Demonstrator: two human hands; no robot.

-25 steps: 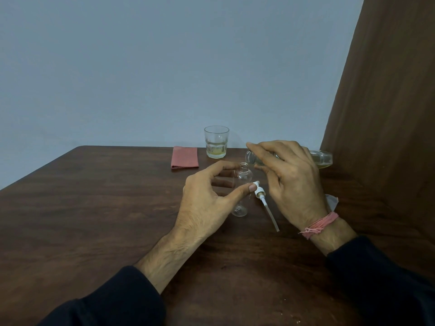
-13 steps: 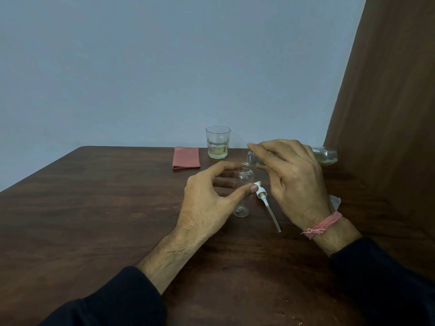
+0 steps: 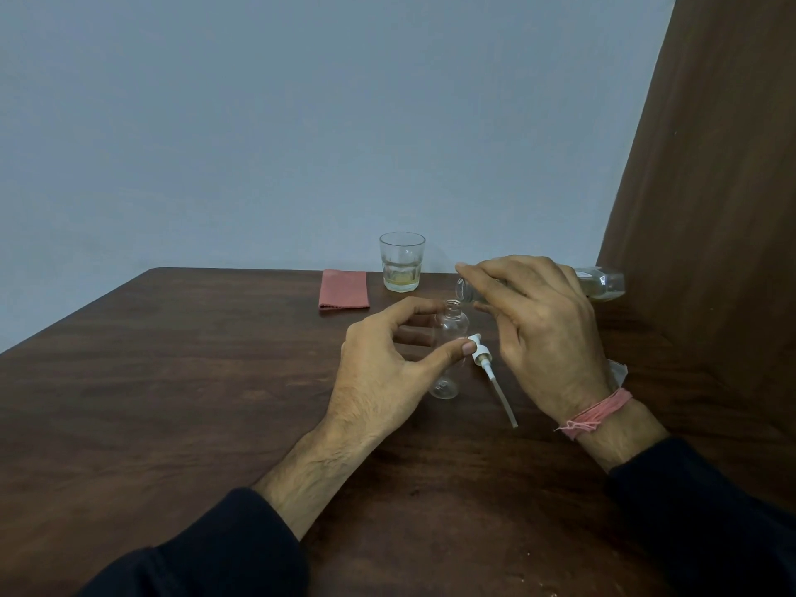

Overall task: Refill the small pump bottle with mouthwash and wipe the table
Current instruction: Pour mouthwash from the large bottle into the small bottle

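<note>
Pinching the small bottle (image 3: 449,338) upright between thumb and fingers, the left hand (image 3: 383,372) steadies it at table (image 3: 172,402) centre. At its 3 o'clock lies the removed pump (image 3: 489,372). Wrapped around the tipped mouthwash bottle (image 3: 598,284), the right hand (image 3: 547,333) aims its mouth over the neck. Filling looks barely begun; the cloth (image 3: 343,289) at 11 o'clock waits unused.

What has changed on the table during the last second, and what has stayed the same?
Almost nothing moved. The right hand still tilts the clear mouthwash bottle over the small clear pump bottle, which the left hand still steadies. The white pump head, red cloth and glass tumbler stayed put.
</note>
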